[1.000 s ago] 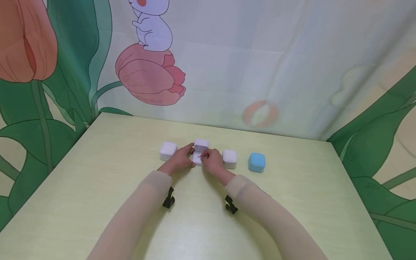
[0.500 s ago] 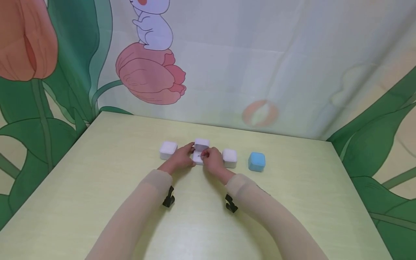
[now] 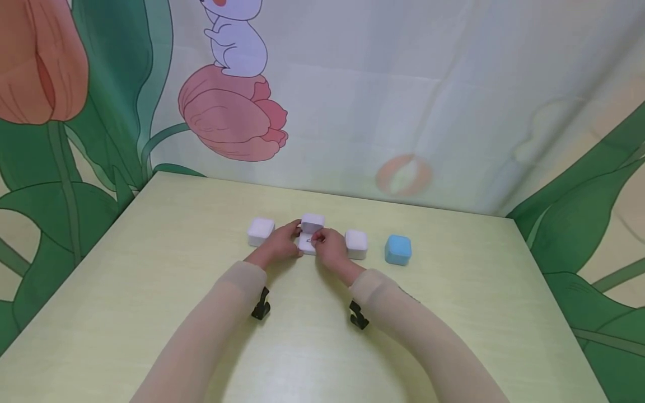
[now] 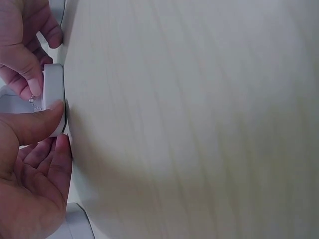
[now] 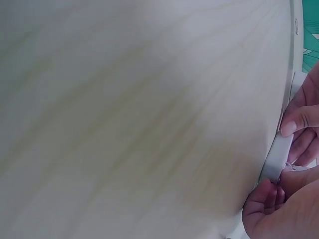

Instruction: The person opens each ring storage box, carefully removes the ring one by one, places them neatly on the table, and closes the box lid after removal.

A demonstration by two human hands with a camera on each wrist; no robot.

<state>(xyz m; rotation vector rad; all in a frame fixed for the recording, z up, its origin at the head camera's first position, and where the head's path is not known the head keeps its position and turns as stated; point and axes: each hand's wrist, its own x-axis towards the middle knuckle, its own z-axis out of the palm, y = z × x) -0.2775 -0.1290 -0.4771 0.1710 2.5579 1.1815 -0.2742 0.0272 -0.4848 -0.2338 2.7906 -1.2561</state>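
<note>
A small white jewelry box (image 3: 313, 223) stands on the table with its lid raised at the back. My left hand (image 3: 281, 244) grips the box's left side; in the left wrist view its thumb (image 4: 42, 122) lies on the front rim. My right hand (image 3: 331, 249) reaches over the box's right side, with thumb and fingertips pinching a small silver beaded ring (image 4: 35, 104) at the box's inside. The fingertips hide part of the ring. How deep it sits in the cushion I cannot tell.
A closed white box (image 3: 261, 232) stands to the left of the hands, another white box (image 3: 356, 244) close to the right hand. Farther right is a blue box (image 3: 398, 249). All stand on a pale wooden table (image 3: 453, 313) before a printed curtain (image 3: 353, 112).
Both hands stay almost in place around the open box. The right fingertips and the ring shift only slightly inside it; the other boxes have not moved.
</note>
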